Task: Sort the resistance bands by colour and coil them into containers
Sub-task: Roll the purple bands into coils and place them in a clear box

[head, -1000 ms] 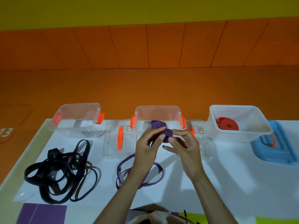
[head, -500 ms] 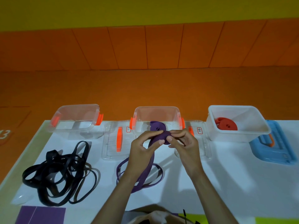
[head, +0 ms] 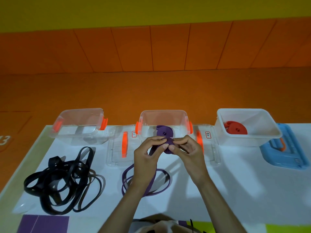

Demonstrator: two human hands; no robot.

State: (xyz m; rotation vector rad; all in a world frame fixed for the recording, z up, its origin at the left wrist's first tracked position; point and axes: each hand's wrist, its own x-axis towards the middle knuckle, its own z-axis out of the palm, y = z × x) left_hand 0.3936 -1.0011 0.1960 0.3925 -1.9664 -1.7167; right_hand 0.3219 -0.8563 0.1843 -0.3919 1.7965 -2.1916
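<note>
We pinch the half-rolled purple band (head: 169,146) between left hand (head: 145,155) and right hand (head: 188,153), the fingers (head: 165,145) of both clamped on the roll. Its loose tail runs lengthwise down toward us, under the left wrist, to loops on the surface (head: 235,182). The middle container (head: 185,115) lies straight ahead, just beyond the roll.
</note>
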